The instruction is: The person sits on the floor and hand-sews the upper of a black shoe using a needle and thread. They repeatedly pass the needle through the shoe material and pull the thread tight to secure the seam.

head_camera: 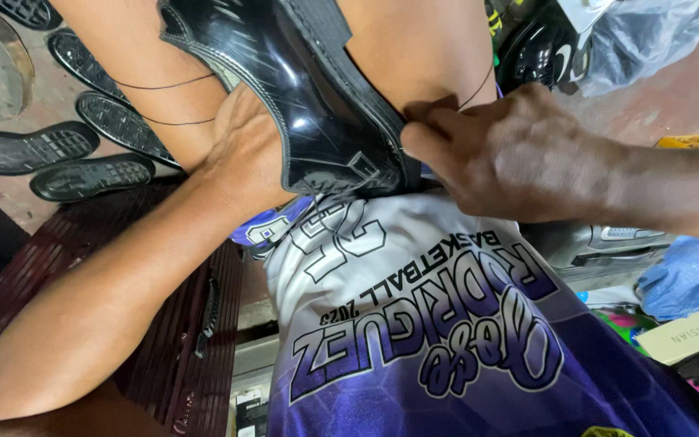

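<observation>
White and purple sports jersey (446,340): worn, fills the foreground. Glossy black leather shoe (301,89): clamped between bare knees, steadied for stitching. Left hand (244,154): pressed against the shoe's side, grip hidden. Right hand (511,154): closed, pinching at the heel edge. Black rubber soles (66,154): laid on the floor. Thin dark thread (163,84): stretched taut across the thigh.

Even, soft daylight, fairly bright — no hard shadows. White glare streaks run along the glossy black shoe (317,97). The right hand (519,154) is slightly smeared by motion blur. Wide-angle stretch bends the edges — the soles (58,154) at far left look curved and soft.
</observation>
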